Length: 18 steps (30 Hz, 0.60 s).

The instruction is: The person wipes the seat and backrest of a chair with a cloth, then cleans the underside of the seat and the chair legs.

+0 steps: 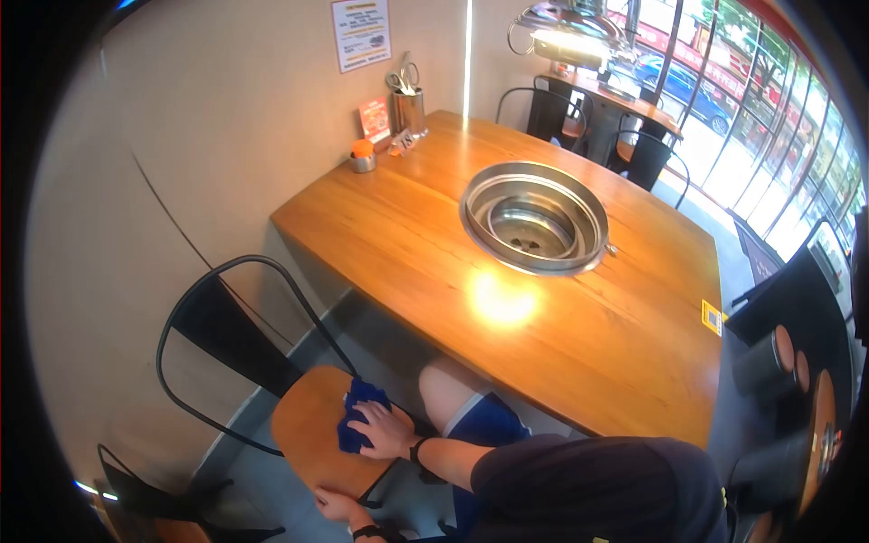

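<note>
My right hand [385,432] presses a crumpled dark blue cloth [362,404] onto the wooden seat of a chair [308,421], its fingers bent over the fabric. My left hand [337,505] is lower, at the near edge of the same seat, with its fingers curled against the rim. The chair has a curved black metal back and stands beside a wall. The cloth lies on the side of the seat closest to the table.
A wooden table [380,262] with a round metal grill well [534,222] stands ahead. Along its wall side are a metal holder [410,113] with scissors and a small orange-topped container [363,156]. A metal hood [575,36] hangs above. Black chairs [552,113] stand beyond.
</note>
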Tool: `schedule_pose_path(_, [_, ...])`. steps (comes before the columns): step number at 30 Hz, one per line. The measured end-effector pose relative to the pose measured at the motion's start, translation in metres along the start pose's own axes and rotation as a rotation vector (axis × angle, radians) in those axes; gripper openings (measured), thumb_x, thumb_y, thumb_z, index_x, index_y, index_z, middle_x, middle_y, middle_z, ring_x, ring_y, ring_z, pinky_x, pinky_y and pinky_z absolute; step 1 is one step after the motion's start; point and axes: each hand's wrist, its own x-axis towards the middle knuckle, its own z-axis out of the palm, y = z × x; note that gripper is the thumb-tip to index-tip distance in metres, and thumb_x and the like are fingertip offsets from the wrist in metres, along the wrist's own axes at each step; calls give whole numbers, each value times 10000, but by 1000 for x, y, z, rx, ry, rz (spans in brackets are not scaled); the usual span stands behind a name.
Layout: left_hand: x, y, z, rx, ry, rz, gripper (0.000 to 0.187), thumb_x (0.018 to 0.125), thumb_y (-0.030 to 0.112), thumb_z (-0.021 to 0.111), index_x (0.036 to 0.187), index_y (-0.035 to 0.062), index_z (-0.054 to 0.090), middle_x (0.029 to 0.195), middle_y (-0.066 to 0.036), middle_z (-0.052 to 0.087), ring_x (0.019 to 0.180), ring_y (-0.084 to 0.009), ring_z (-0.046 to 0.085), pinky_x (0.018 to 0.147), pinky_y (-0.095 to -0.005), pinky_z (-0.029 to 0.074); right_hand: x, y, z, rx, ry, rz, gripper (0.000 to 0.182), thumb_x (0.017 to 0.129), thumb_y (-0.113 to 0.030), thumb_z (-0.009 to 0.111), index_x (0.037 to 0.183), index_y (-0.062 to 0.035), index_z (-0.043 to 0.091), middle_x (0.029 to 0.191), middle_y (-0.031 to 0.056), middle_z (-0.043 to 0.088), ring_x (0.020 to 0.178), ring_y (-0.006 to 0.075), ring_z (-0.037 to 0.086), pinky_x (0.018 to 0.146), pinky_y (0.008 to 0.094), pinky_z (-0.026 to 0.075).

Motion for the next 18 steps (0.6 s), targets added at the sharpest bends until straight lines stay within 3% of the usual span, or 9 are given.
schedule_pose_path(3, [-4,5,0,-89,-26,-45,581,1081,426,676,1307,-107,726,1255,-256,778,1091,-367,751,949,-418,587,0,-1,-1,-14,-28,17,635,851,-324,818,1413,-85,645,1562,310,473,1532,504,401,1307,615,303])
schedule_pose_path(7, [-9,14,0,-90,-14,-48,573,1088,416,669,1301,-112,725,1257,-261,777,1087,-370,752,949,-421,587,0,-4,-2,-27,-46,34,640,855,-328,816,1422,-86,645,1569,301,474,1538,493,399,1309,610,301])
schedule_pose_path(10, [-3,1,2,-117,-13,5,619,1061,490,665,1291,-79,740,1190,-228,793,1032,-367,766,899,-440,600,0,-5,-3,-31,-54,40,646,859,-332,817,1430,-86,644,1571,295,475,1543,484,398,1312,604,297])
schedule_pose_path(13, [-10,12,-1,-139,-17,-10,536,1091,373,667,1277,-127,723,1211,-271,777,1058,-356,753,940,-426,590,-1,-4,-1,-41,-46,32,632,860,-347,820,1413,-90,657,1564,288,484,1530,482,414,1300,602,317])
schedule_pose_path(15, [-30,40,-11,54,87,160,365,1023,282,788,1123,-69,806,1029,-220,824,871,-358,774,806,-438,636,0,-4,-2,-49,-32,22,616,858,-360,822,1393,-94,670,1557,285,492,1516,483,430,1286,602,338])
schedule_pose_path(18, [-40,53,-14,108,116,175,402,1020,305,793,1155,-73,804,1074,-236,824,925,-370,785,847,-449,638,0,-4,-3,-45,-45,21,615,862,-354,821,1398,-94,668,1556,288,492,1514,487,431,1283,602,342])
